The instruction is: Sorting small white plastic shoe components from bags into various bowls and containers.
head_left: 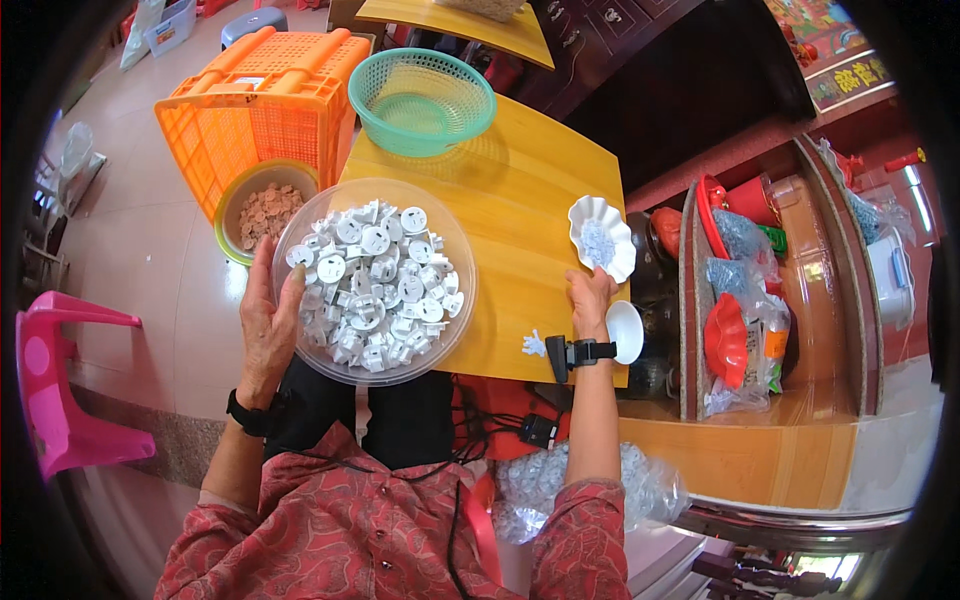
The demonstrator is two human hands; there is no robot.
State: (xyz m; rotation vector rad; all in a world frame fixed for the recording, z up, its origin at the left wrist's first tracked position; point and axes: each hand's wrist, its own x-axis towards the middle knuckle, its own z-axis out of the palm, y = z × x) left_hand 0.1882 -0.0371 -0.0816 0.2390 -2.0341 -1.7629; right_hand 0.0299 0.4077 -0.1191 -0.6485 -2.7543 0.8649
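1. So the left hand point(268, 325) is gripping the big clear tub point(447, 215) at its left side, thumb lying over the rim and the other fingers bracing the outside wall.
2. That tub is covering the near left corner of the yellow wooden table point(530, 200), poking out past the near edge above the person's lap. It's holding a big heap of white plastic pieces point(375, 240), some showing round faces with little dark slots.
3. Over by the right edge of the surface, the right hand point(590, 300) is touching the near side of a scalloped white dish point(622, 240). The fingers are bending in close, but I honestly can't tell whether they're pinching anything.
4. Tiny pale bluish bits point(598, 245) are sitting in that dish. A plain white bowl point(627, 330) is resting nearer the right front corner, just beside the wrist with the black strap point(590, 350).
5. A few loose white bits point(534, 344) are lying near the front edge, left of that wrist.
6. Up at the far left corner, a green mesh basket point(480, 105) is standing, with an orange crate point(215, 130) leaning beyond the left edge.
7. A bowl point(228, 200) of tan pieces point(270, 212) is sitting off the left edge too, right next to the tub.
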